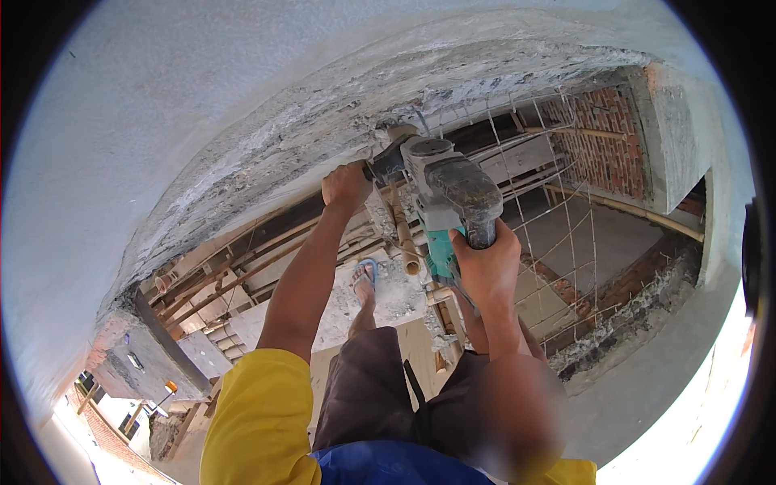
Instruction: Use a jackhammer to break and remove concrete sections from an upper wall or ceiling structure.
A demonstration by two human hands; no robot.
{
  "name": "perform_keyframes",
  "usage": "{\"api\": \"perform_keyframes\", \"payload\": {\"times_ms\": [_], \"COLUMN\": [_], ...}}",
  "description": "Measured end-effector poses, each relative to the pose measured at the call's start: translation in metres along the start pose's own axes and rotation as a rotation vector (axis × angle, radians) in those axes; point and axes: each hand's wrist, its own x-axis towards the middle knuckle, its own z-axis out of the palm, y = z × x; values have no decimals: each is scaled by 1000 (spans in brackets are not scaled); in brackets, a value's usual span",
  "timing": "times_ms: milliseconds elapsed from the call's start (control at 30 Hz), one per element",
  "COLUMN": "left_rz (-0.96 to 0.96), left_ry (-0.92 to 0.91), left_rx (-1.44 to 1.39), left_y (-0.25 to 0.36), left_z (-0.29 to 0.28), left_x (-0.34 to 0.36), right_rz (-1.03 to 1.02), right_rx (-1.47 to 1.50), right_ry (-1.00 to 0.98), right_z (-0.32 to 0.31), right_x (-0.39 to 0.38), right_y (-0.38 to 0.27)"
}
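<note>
A green and grey demolition hammer (440,187) is held out in front of me, pointing away toward the far, broken concrete edge (331,113). Wrapped round its side handle is my left hand (347,184), closed, to the left of the tool's front end. My right hand (491,263) grips the rear handle, fingers closed round it. The front end of the hammer reaches the rough concrete; the tip of its bit is hard to make out.
Bare steel rods (521,214) form a grid over an opening on the right. Below lie wooden planks and bamboo poles (408,250), and my sandalled foot (366,275) rests on a dusty ledge. A brick wall (602,141) stands far right, a concrete post (149,343) at left.
</note>
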Motion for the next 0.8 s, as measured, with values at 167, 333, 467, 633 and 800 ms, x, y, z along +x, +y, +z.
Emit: {"api": "perform_keyframes", "payload": {"times_ms": [167, 333, 467, 633, 800], "left_rz": [29, 9, -17, -41, 54], "left_ry": [-32, -111, -26, -12, 46], "left_rx": [86, 132, 67, 107, 91], "left_y": [-25, -31, -58, -43, -25], "left_z": [20, 1, 20, 14, 1], "left_x": [-3, -79, -108, -100, -74], "right_rz": [-135, 240, 25, 12, -53], "right_rx": [-88, 153, 175, 154, 211], "right_ry": [62, -117, -88, -102, 14], "right_z": [21, -14, 2, -6, -9], "right_x": [-27, -57, -75, -84, -80], "right_y": [29, 20, 15, 17, 12]}}
